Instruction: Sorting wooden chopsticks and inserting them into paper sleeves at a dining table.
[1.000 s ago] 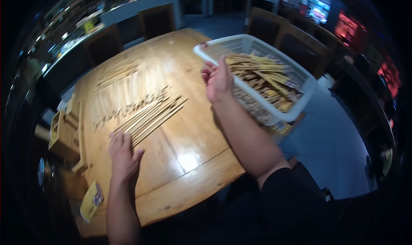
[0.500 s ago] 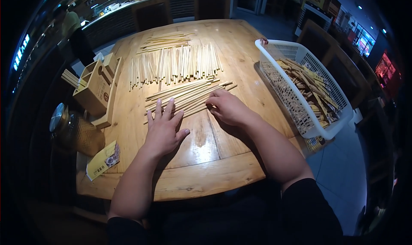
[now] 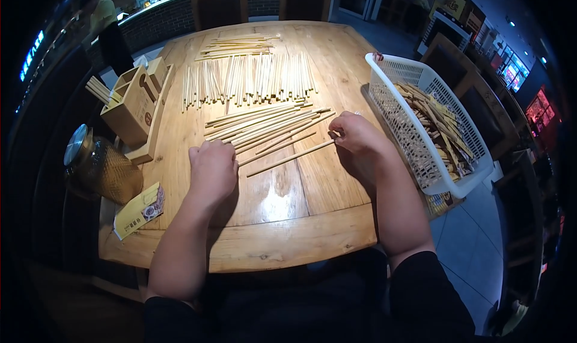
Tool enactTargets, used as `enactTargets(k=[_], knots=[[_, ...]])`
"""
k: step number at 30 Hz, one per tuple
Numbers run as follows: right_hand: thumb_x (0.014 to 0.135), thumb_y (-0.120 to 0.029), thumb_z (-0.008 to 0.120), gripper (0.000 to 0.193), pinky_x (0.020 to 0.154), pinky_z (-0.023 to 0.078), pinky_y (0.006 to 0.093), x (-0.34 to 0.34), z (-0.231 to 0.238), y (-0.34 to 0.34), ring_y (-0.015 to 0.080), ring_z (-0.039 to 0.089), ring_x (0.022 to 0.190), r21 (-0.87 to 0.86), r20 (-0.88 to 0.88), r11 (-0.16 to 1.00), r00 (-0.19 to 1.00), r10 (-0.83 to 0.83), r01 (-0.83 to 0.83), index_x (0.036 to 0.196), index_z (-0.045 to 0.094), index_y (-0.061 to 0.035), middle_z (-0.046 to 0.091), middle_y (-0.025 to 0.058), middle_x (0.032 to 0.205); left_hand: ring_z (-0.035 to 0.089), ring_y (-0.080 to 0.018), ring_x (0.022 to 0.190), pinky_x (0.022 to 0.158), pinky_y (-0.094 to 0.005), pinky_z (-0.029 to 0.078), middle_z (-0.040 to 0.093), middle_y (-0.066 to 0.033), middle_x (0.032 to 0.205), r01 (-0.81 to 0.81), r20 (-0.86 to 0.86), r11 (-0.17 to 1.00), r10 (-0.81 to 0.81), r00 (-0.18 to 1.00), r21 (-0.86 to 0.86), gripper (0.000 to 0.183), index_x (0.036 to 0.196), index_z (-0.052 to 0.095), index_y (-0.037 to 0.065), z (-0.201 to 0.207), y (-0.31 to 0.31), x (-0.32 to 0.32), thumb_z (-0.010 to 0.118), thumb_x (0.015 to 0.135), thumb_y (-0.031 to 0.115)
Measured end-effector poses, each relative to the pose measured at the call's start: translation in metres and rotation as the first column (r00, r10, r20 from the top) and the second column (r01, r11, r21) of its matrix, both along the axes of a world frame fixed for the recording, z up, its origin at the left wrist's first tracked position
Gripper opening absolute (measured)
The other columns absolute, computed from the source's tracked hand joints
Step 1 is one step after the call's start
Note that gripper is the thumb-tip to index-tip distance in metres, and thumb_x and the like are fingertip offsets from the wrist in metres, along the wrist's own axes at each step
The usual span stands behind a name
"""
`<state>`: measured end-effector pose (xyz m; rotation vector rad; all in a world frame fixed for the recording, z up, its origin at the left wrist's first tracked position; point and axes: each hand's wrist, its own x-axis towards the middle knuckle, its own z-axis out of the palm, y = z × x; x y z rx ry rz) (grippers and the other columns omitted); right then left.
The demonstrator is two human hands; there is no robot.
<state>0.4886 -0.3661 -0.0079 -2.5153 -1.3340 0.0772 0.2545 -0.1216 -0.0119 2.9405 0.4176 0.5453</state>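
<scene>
My right hand [image 3: 359,134] pinches the right end of a single wooden chopstick [image 3: 288,159], which slants over the table in front of the pile. To the left, my left hand [image 3: 214,170] is closed, its fingers curled down at the left ends of a loose chopstick pile [image 3: 264,124]. Its fingertips are hidden, so what they grip does not show. Beyond the pile, many chopsticks lie side by side in an upright row [image 3: 249,79]. A smaller bunch of chopsticks [image 3: 237,44] lies crosswise behind that row.
On the wooden table [image 3: 324,223], a white plastic basket [image 3: 415,132] full of paper-wrapped packets stands at the right edge. At the left are a wooden holder [image 3: 129,114] with chopsticks in it, a glass jar [image 3: 108,168] and a yellow packet [image 3: 139,211]. A person [image 3: 108,30] stands far left.
My right hand has moved right and drawn one chopstick out toward me, away from the pile. My left hand has gone from spread flat to curled, slightly left and nearer.
</scene>
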Motion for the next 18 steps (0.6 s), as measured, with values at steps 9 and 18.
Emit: enactTargets(k=[9,18], knots=[[0.073,-0.015,0.077,0.025,0.079,0.05,0.0374,-0.015,0.007,0.013,0.0292,0.06,0.091,-0.002,-0.113,0.995,0.989,0.1,-0.101,0.095,0.069,-0.0062,0.062,0.0135,0.093,0.062,-0.0318,0.074,0.072,-0.039,0.048,0.066,-0.0136,0.077,0.0,-0.204,0.941,-0.074,0.976,-0.34,0.013,0.082,0.066,0.004,0.01,0.01,0.004,0.071,0.079,0.015],[0.087,-0.015,0.069,0.012,0.07,0.048,0.0303,-0.023,0.029,0.003,0.0166,0.058,0.076,-0.032,-0.444,0.98,0.881,0.163,-0.197,0.092,0.065,-0.0041,0.064,0.0074,0.082,0.058,-0.0146,0.066,0.062,-0.0315,0.049,0.062,-0.0056,0.073,0.046,-0.101,0.594,-0.212,0.972,-0.803,0.009,0.083,0.058,0.003,0.017,0.019,-0.004,0.064,0.088,0.007]])
